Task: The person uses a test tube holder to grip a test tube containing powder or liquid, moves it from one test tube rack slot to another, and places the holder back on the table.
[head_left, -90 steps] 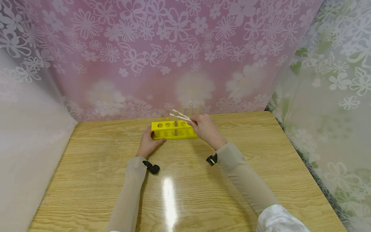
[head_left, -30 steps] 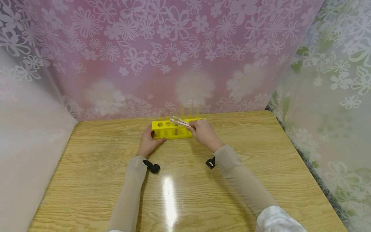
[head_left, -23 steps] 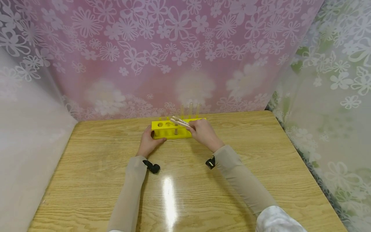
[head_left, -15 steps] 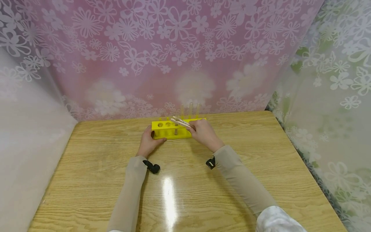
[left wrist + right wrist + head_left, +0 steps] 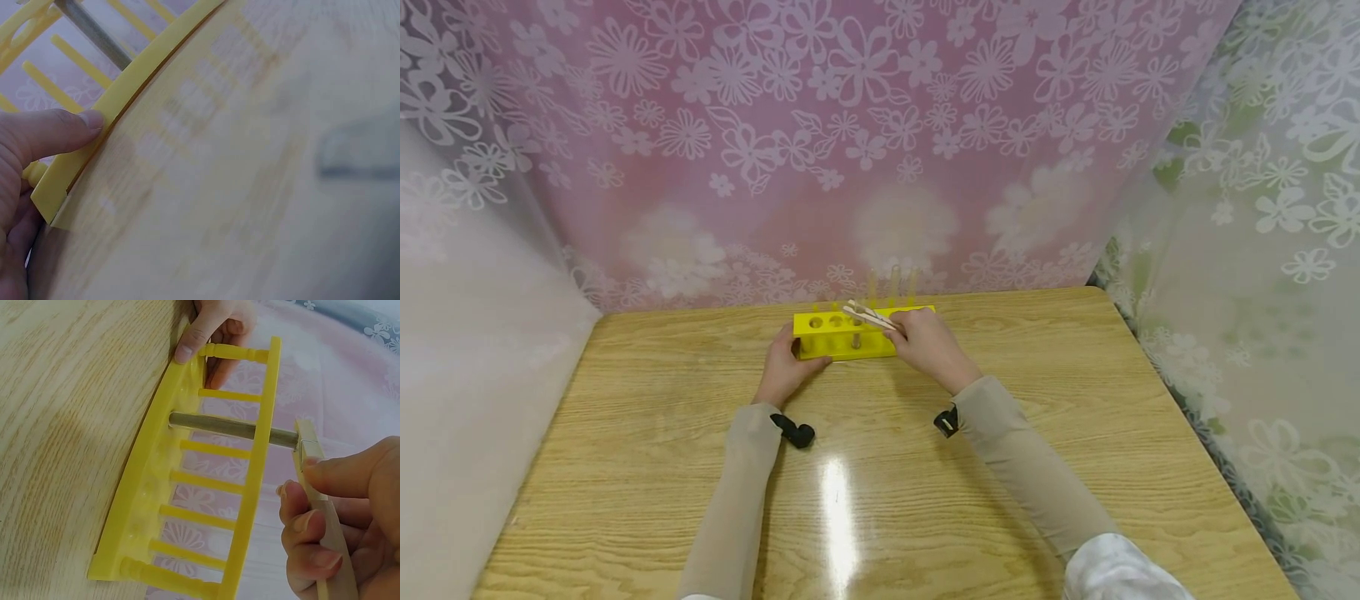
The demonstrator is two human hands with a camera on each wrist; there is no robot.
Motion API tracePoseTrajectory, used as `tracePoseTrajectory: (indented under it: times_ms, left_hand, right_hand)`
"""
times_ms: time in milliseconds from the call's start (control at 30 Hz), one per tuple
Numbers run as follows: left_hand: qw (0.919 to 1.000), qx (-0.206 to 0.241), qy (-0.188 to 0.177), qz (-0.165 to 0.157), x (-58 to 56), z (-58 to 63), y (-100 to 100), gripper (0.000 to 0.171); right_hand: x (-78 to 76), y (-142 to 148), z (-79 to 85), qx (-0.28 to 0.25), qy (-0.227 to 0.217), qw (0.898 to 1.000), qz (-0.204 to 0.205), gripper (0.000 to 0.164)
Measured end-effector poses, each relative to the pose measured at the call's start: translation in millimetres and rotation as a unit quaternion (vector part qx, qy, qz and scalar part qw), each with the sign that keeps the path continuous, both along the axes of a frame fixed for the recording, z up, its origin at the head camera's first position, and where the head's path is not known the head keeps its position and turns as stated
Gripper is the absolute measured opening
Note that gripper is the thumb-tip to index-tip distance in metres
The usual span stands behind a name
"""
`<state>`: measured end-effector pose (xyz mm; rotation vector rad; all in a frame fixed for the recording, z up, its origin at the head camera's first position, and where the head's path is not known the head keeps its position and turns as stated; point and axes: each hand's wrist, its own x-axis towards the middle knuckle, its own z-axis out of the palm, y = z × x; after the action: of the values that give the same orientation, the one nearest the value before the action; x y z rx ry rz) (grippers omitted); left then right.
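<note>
A yellow test tube rack (image 5: 826,331) stands near the table's back edge. My left hand (image 5: 782,367) grips its left end, the thumb resting on the base in the left wrist view. A greyish test tube (image 5: 212,424) stands upright through one of the rack's holes. My right hand (image 5: 932,346) holds a wooden test tube clamp (image 5: 311,450) by its handle, thumb on one side and curled fingers on the other. The clamp's jaws are at the tube's top end, just above the rack's upper plate. Whether they pinch the tube tightly I cannot tell.
Clear test tubes (image 5: 894,285) stand on pegs along the rack's back right. The wooden table (image 5: 880,483) stretches toward me. A pink flowered curtain (image 5: 760,192) hangs right behind the table's back edge.
Since three seconds ago, my right hand has lowered the clamp to the tube's top, and its spread jaws have come closer together. Over the last second both hands stay nearly still.
</note>
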<state>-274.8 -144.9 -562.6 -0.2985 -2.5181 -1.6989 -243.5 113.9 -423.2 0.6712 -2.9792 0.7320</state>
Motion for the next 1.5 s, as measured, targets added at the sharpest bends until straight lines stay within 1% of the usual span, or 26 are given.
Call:
tracePoseTrajectory:
  times_ms: [400, 633, 867, 1133, 1400, 1500]
  left_hand:
    - [1.0000, 0.008, -0.001, -0.004, 0.7, 0.3, 0.1, 0.068]
    - [1.0000, 0.008, 0.001, -0.004, 0.4, -0.2, -0.4, 0.068]
    - [1.0000, 0.007, 0.001, -0.005, 0.1, -0.1, 0.0, 0.067]
    - [0.9999, 0.008, -0.006, -0.003, 1.7, 2.6, 0.6, 0.068]
    - [0.9999, 0.011, -0.001, -0.006, 1.6, 2.8, 0.2, 0.067]
    - [1.0000, 0.008, -0.002, -0.004, 1.6, 2.8, 0.2, 0.068]
  right_hand:
    - [2.0, 0.3, 3.8, -0.006, 0.011, 1.000, 0.003, 0.026]
    - [1.6, -0.4, 5.4, -0.005, 0.009, 1.000, 0.007, 0.026]
    - [0.9, -1.2, 7.4, -0.008, 0.014, 1.000, 0.006, 0.028]
    - [0.3, -1.5, 13.0, -0.001, 0.004, 1.000, 0.005, 0.021]
    - [0.7, 0.4, 20.3, -0.008, 0.002, 1.000, 0.003, 0.028]
    - [1.2, 0.5, 21.8, -0.004, 0.007, 1.000, 0.002, 0.030]
